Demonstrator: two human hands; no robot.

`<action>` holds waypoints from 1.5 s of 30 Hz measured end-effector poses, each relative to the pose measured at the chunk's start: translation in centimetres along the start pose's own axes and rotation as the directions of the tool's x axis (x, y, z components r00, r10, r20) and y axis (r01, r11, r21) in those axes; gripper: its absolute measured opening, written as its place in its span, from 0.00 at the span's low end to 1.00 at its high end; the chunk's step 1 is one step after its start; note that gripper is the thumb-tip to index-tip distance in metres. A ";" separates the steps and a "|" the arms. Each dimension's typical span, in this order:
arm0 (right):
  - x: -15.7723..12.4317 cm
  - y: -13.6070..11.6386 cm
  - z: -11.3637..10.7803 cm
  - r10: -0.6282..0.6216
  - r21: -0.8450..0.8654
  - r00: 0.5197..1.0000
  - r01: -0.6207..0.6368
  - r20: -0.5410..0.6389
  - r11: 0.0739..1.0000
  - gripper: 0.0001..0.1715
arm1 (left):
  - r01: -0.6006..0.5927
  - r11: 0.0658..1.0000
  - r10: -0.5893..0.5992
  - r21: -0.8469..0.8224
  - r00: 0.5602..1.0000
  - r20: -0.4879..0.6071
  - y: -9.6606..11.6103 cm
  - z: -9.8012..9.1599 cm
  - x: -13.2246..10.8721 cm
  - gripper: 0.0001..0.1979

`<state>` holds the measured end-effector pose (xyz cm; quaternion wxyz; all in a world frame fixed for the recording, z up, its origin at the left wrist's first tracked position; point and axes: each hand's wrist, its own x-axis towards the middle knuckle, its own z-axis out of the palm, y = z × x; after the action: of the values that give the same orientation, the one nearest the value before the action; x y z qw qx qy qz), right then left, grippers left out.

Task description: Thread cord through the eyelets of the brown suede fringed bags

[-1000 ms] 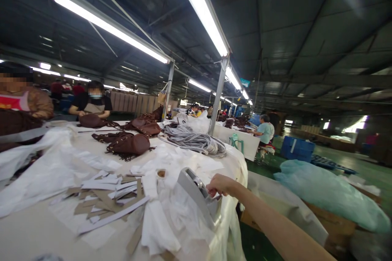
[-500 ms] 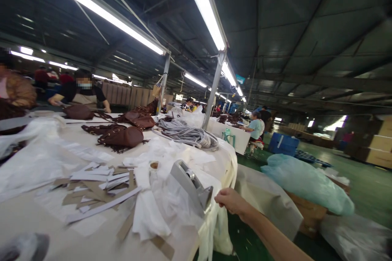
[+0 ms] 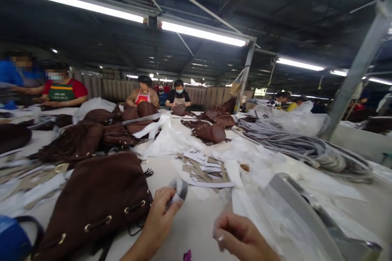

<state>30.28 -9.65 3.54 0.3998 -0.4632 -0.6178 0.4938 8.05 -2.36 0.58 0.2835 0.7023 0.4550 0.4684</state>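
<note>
My left hand point(image 3: 157, 220) is low in the middle, its fingers pinched on a small grey-white piece point(image 3: 180, 189), beside a dark brown suede bag point(image 3: 94, 200) with metal eyelets. My right hand point(image 3: 241, 238) is just to the right, fingers curled together as if pinching; what it holds, if anything, is too small to make out. A grey tape dispenser point(image 3: 309, 216) stands at the lower right, close to my right hand.
The white table point(image 3: 196, 220) carries more brown fringed bags point(image 3: 211, 132), paper and card strips point(image 3: 200, 167), white wrapping sheets point(image 3: 165, 138) and a coil of grey cord point(image 3: 303, 151). Several people work along the far side. A steel post point(image 3: 357, 69) rises at the right.
The view has swung left from the table's end to its length. My right hand left the tape dispenser and came in front of me; my left hand has entered, pinching a small piece.
</note>
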 end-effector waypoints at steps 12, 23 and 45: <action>7.7 2.2 5.9 -0.122 -0.165 0.980 0.096 -0.155 0.982 0.15 | -0.014 0.999 0.016 -0.051 0.999 0.040 -1.3 0.8 -0.4 0.03; 8.0 3.1 6.0 -0.075 -0.139 0.977 0.048 -0.198 0.989 0.19 | -0.003 0.999 0.007 -0.042 0.996 0.088 -1.8 0.6 -0.2 0.04; 7.7 3.6 4.9 0.097 0.030 0.995 -0.096 -0.007 0.995 0.07 | 0.145 0.988 -0.133 -0.058 0.975 0.175 -0.6 -0.5 0.0 0.10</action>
<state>24.32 -3.11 -0.63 0.3849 -0.4888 -0.5857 0.5195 7.38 -2.14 0.24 0.3780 0.6960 0.4603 0.4011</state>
